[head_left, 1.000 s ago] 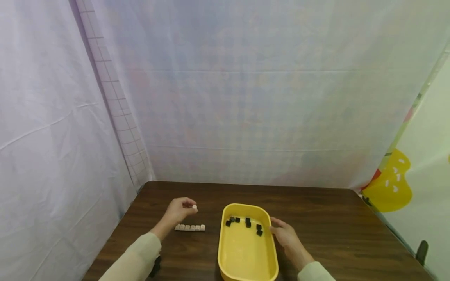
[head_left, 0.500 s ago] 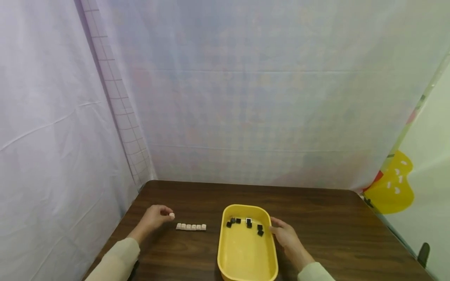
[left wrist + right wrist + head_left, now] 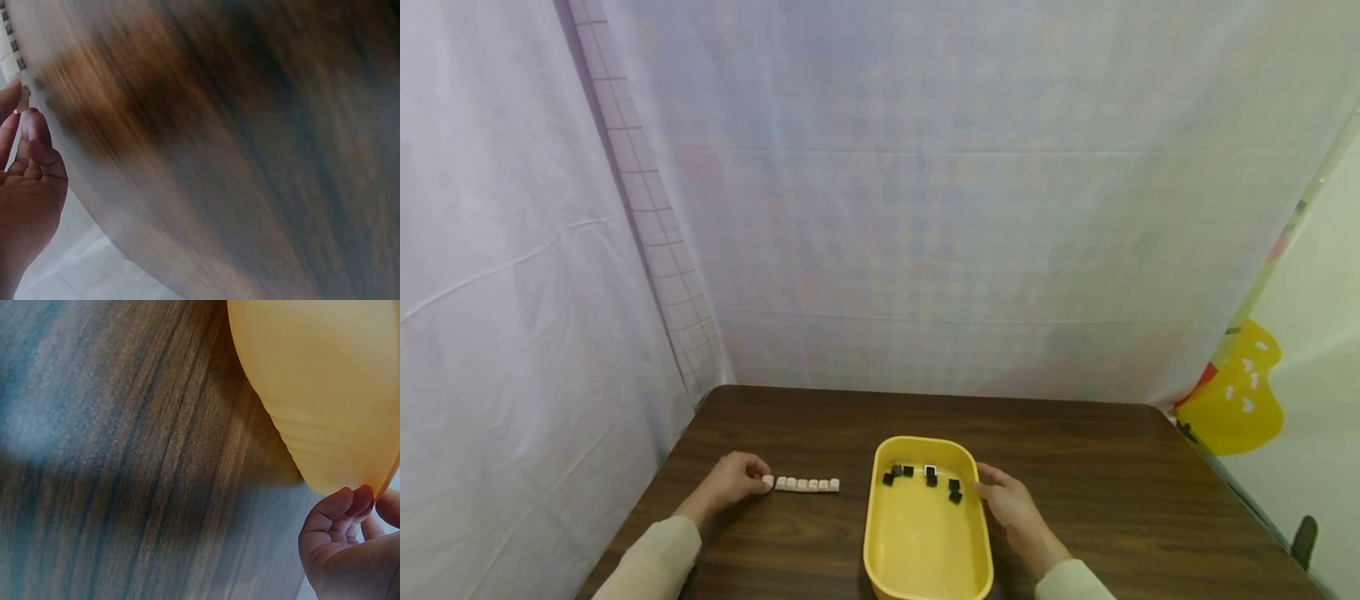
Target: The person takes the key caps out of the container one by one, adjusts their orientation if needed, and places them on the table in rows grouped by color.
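My left hand (image 3: 730, 483) pinches a white keycap (image 3: 767, 481) between thumb and fingertips, at the left end of a row of white keycaps (image 3: 808, 485) on the table. A small gap shows between that keycap and the row. In the left wrist view, the pinched keycap (image 3: 24, 100) is partly hidden by the thumb. My right hand (image 3: 1011, 508) holds the right side of a yellow tray (image 3: 870, 533), thumb at the rim and fingers against the outer wall. Several black keycaps (image 3: 931, 480) lie scattered toward the tray's far end.
The brown wood-grain table (image 3: 1097, 483) carries everything. A white curtain (image 3: 925, 250) hangs along its far edge, with another white sheet (image 3: 512, 292) at the left. A dark object below the left sleeve is mostly hidden.
My left hand has carried the white keycap leftward and then down, from above the row to its left end. My right hand and the tray have stayed in place.
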A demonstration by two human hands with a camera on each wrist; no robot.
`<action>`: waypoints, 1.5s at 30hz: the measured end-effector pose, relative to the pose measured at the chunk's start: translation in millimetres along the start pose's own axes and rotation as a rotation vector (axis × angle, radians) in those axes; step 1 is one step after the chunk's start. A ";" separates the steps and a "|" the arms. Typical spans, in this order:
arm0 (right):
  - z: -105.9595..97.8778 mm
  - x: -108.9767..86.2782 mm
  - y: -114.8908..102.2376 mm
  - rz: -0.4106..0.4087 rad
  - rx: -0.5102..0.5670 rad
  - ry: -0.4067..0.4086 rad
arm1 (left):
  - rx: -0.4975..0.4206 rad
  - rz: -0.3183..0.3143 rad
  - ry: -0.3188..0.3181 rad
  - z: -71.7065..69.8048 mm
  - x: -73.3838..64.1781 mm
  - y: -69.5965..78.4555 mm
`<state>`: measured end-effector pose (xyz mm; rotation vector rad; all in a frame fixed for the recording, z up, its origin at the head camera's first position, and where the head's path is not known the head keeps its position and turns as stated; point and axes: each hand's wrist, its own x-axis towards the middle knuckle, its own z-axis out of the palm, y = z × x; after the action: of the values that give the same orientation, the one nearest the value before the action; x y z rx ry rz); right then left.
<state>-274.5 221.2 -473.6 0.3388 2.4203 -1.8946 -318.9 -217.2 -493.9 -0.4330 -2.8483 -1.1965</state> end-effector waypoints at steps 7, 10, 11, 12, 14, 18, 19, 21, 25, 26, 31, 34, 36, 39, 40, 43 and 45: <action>0.5 0.3 1.4 0.005 0.009 -0.015 | -0.016 -0.013 -0.019 4.7 -0.7 0.9; 0.7 0.4 1.0 0.011 0.014 -0.008 | -0.022 -0.013 -0.015 5.6 -0.3 0.0; 0.8 0.3 0.7 0.012 0.015 -0.008 | -0.026 -0.018 -0.015 5.7 -0.3 0.1; 1.0 0.4 0.5 0.016 0.022 -0.009 | -0.031 -0.023 -0.014 5.9 -0.1 -0.1; 1.2 0.4 0.0 0.010 0.014 -0.007 | -0.033 -0.034 -0.016 5.8 -0.1 0.1; 1.7 0.3 -0.4 0.002 0.007 -0.008 | -0.040 -0.061 -0.007 4.5 0.2 1.0; 1.7 0.2 -0.3 0.002 0.003 -0.006 | -0.035 -0.066 0.006 4.0 0.4 2.0; 1.8 -0.2 -0.5 0.009 0.012 -0.009 | -0.028 -0.070 0.038 3.5 1.9 5.1; 1.5 -0.8 -1.2 0.011 0.008 -0.010 | -0.038 -0.090 0.100 4.9 8.4 21.9; 1.4 -0.9 -1.3 0.010 0.006 -0.009 | -0.057 -0.092 0.105 6.2 11.1 28.6; 0.5 -0.4 -1.5 0.008 -0.010 -0.001 | -0.119 -0.026 0.086 21.2 30.0 71.9; -0.6 0.7 -0.7 0.004 -0.011 0.003 | -0.131 0.044 0.034 36.2 42.8 99.0; -0.9 1.2 -0.2 0.000 -0.008 0.004 | -0.142 0.070 -0.007 47.9 50.0 115.3; -1.3 1.7 0.3 -0.002 -0.005 0.005 | -0.162 0.095 -0.067 66.7 59.3 137.4; -1.4 1.7 0.1 0.000 -0.003 0.007 | -0.165 0.102 -0.084 73.1 62.0 143.8; -1.8 1.3 0.0 -0.002 0.002 0.005 | -0.167 0.138 -0.127 91.4 68.1 160.0; -1.7 0.5 -0.4 -0.005 0.008 0.008 | -0.154 0.154 -0.156 102.2 70.2 167.7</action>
<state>-274.9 222.8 -472.9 0.3411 2.4210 -1.9096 -333.6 -16.1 -440.2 -0.7693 -2.7929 -1.4148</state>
